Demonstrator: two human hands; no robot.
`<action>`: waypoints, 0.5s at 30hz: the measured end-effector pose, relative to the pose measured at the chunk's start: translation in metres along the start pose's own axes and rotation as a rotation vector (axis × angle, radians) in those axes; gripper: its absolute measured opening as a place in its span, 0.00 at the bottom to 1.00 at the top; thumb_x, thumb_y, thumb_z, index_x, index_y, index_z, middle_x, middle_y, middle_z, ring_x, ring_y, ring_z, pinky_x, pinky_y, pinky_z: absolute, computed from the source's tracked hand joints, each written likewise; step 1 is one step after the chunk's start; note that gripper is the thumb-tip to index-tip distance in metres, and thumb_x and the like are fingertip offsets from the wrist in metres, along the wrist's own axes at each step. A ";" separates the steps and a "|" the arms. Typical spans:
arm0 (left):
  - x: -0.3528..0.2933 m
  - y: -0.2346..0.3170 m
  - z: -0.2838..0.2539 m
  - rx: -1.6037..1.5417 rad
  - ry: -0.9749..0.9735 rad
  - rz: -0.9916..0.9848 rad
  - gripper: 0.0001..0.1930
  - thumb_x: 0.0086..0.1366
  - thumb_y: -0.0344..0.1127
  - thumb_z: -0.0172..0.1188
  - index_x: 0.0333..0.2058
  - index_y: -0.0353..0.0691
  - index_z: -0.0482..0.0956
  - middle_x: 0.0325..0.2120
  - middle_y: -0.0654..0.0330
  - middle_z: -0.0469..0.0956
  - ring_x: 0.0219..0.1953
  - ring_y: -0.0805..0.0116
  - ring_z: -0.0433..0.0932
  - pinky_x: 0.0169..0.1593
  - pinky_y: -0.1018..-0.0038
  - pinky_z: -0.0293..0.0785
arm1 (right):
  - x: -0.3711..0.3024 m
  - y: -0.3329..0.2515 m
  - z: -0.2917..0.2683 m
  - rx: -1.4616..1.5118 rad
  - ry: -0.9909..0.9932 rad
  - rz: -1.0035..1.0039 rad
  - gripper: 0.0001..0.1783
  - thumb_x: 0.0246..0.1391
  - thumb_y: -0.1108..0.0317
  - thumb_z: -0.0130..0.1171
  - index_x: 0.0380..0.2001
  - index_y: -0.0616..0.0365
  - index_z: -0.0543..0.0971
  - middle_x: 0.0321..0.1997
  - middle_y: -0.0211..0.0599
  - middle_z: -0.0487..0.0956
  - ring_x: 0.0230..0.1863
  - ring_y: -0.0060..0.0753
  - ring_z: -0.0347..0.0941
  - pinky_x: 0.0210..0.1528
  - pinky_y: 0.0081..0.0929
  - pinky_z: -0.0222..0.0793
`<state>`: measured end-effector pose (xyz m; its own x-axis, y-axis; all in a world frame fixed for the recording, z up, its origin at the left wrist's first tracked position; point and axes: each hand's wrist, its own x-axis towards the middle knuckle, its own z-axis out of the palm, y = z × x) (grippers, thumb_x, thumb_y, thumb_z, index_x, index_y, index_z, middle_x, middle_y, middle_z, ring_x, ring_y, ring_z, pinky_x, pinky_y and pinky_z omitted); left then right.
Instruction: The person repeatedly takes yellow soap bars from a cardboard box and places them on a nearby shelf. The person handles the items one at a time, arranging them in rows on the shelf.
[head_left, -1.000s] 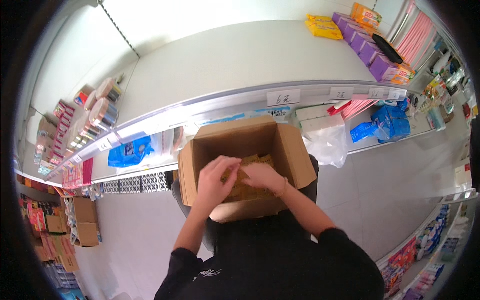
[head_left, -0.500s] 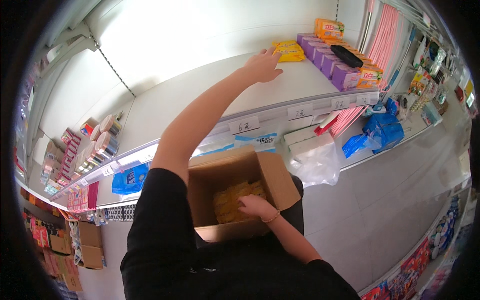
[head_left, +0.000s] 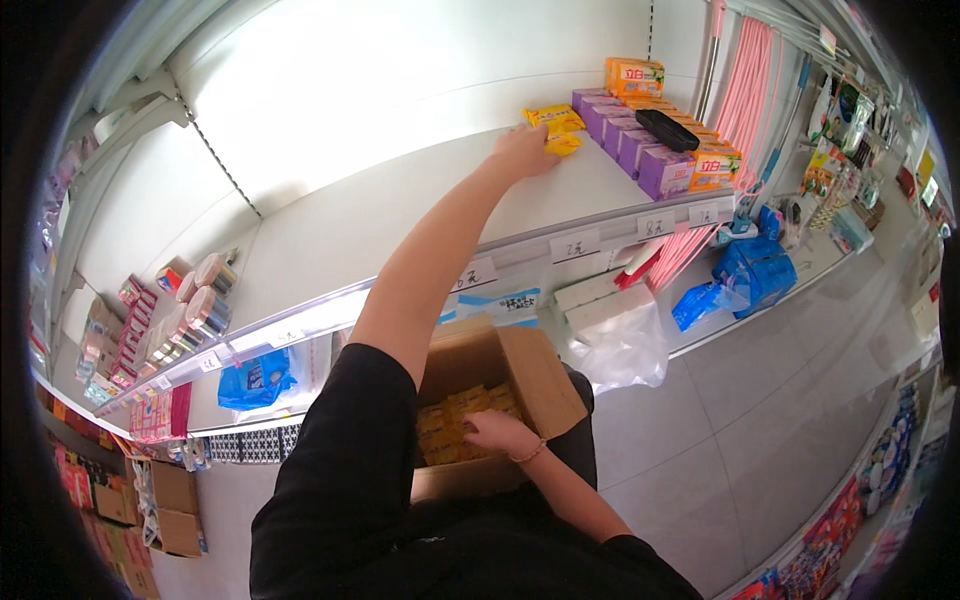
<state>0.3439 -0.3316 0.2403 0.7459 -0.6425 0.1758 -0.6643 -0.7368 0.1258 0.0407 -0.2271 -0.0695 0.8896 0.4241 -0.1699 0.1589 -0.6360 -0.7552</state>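
Note:
On the white shelf (head_left: 370, 225), my left hand (head_left: 524, 152) closes its fingers around a small yellow packet (head_left: 563, 145); its palm side is hidden. Just behind lie more flat yellow packets (head_left: 553, 119), beside a row of purple boxes (head_left: 640, 165). An open cardboard box (head_left: 540, 375) stands close to my body, below the shelf edge. Inside it are several yellow packets (head_left: 440, 428). My right hand (head_left: 500, 436), a thin bracelet at its wrist, is down in the box with curled fingers closed on one of these packets.
Orange packs (head_left: 636, 77) and a black pouch-like item (head_left: 667, 130) sit at the shelf's right, near pink mop strands (head_left: 748, 100). Round tubs (head_left: 207, 310) stand at left. Underneath are a blue package (head_left: 255, 380) and a clear plastic bag (head_left: 625, 355).
My left hand has lowered onto the yellow packets and closed on one, which now sits nearer the shelf front. My right hand stays in the box. The whole view has shifted slightly.

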 end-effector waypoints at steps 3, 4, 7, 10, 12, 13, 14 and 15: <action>-0.012 -0.008 -0.009 -0.091 -0.065 0.004 0.28 0.58 0.55 0.65 0.52 0.44 0.75 0.56 0.48 0.74 0.59 0.51 0.72 0.57 0.58 0.72 | 0.002 0.004 0.004 -0.001 0.020 -0.041 0.24 0.56 0.58 0.60 0.52 0.62 0.78 0.47 0.58 0.81 0.49 0.59 0.77 0.52 0.47 0.73; -0.018 -0.011 -0.013 -0.077 -0.074 0.012 0.28 0.58 0.54 0.66 0.51 0.45 0.76 0.54 0.49 0.76 0.57 0.51 0.73 0.57 0.58 0.72 | 0.003 0.005 0.004 0.006 0.021 -0.032 0.23 0.56 0.58 0.60 0.52 0.61 0.78 0.47 0.57 0.81 0.49 0.59 0.77 0.52 0.47 0.73; -0.052 -0.021 -0.028 -0.009 0.006 0.258 0.28 0.55 0.47 0.70 0.53 0.45 0.74 0.46 0.52 0.77 0.53 0.51 0.74 0.58 0.58 0.70 | 0.002 -0.002 0.000 -0.014 0.000 -0.024 0.24 0.56 0.58 0.60 0.52 0.61 0.78 0.48 0.56 0.81 0.49 0.59 0.77 0.52 0.46 0.73; -0.118 -0.014 -0.051 0.120 0.254 0.392 0.28 0.52 0.39 0.73 0.52 0.46 0.74 0.49 0.55 0.75 0.54 0.52 0.73 0.58 0.59 0.70 | -0.001 -0.008 -0.006 -0.010 0.029 -0.041 0.24 0.57 0.58 0.60 0.52 0.63 0.78 0.46 0.56 0.81 0.48 0.59 0.78 0.51 0.48 0.74; -0.169 -0.017 -0.061 0.053 0.407 0.491 0.28 0.50 0.34 0.73 0.51 0.46 0.75 0.50 0.58 0.73 0.54 0.54 0.72 0.58 0.61 0.70 | 0.003 -0.005 -0.001 0.027 0.103 -0.084 0.22 0.58 0.59 0.61 0.50 0.63 0.78 0.45 0.55 0.82 0.46 0.57 0.79 0.49 0.47 0.76; -0.198 -0.019 -0.067 0.020 0.452 0.515 0.30 0.49 0.33 0.74 0.52 0.46 0.75 0.49 0.57 0.73 0.53 0.54 0.72 0.58 0.60 0.70 | 0.002 -0.010 -0.004 0.107 0.155 -0.093 0.21 0.59 0.60 0.60 0.50 0.62 0.78 0.44 0.54 0.83 0.45 0.54 0.80 0.49 0.44 0.76; -0.227 -0.020 -0.070 -0.017 0.498 0.537 0.31 0.48 0.32 0.74 0.53 0.46 0.75 0.48 0.57 0.73 0.53 0.54 0.72 0.57 0.60 0.70 | -0.003 -0.020 -0.013 0.186 0.207 -0.095 0.19 0.60 0.61 0.60 0.50 0.61 0.78 0.43 0.53 0.83 0.45 0.51 0.80 0.48 0.41 0.76; -0.254 -0.024 -0.068 -0.038 0.511 0.524 0.33 0.47 0.32 0.75 0.54 0.46 0.75 0.48 0.57 0.73 0.53 0.54 0.72 0.57 0.59 0.71 | -0.006 -0.029 -0.021 0.266 0.258 -0.093 0.18 0.61 0.62 0.59 0.49 0.61 0.78 0.42 0.52 0.83 0.44 0.48 0.81 0.47 0.38 0.76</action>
<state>0.1671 -0.1363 0.2591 0.2205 -0.7231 0.6546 -0.9358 -0.3461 -0.0671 0.0393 -0.2246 -0.0335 0.9605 0.2744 0.0462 0.1574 -0.3989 -0.9034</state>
